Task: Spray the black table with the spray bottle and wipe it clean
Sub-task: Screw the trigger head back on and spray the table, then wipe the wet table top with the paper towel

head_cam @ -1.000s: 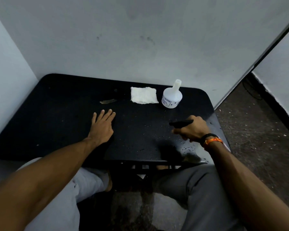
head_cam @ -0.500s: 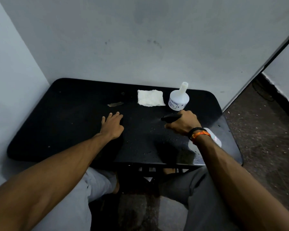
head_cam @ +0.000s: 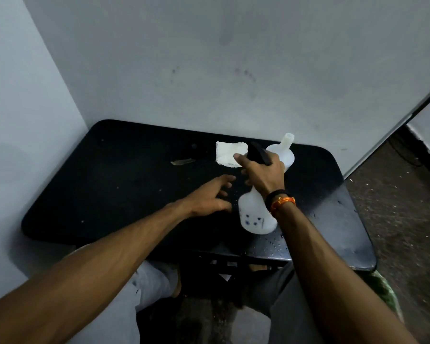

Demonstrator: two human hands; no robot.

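Right hand (head_cam: 263,175) grips spray bottle (head_cam: 255,214).

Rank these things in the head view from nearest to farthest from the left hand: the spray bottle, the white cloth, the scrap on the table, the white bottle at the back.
1. spray bottle: just right of the left hand.
2. Too close to call: white cloth, beyond it; scrap, beyond, leftward.
3. white bottle: back right.
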